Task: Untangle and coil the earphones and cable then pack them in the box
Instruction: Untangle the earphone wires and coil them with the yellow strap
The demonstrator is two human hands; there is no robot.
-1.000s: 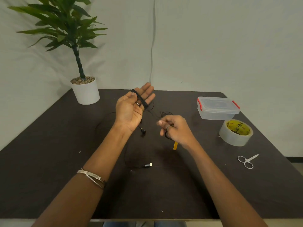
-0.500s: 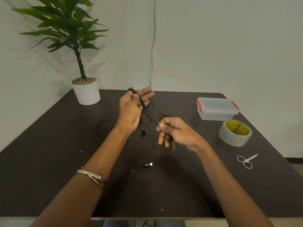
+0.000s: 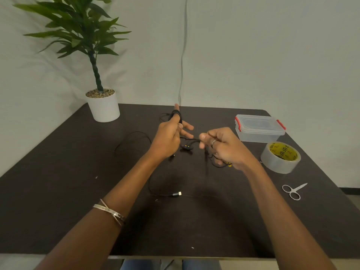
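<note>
On the dark table (image 3: 58, 191), thin black earphones (image 3: 176, 117) loop round the left hand (image 3: 168, 137), its fingers partly spread; the right hand (image 3: 222, 147) pinches the cord. One cable (image 3: 176, 194) lies between the arms; one lidded box (image 3: 260, 128) sits right.

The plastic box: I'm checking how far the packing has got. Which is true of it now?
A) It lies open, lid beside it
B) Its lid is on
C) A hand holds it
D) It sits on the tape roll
B: the plastic box sits lidded on the table, red clips at both ends, apart from both hands.
</note>
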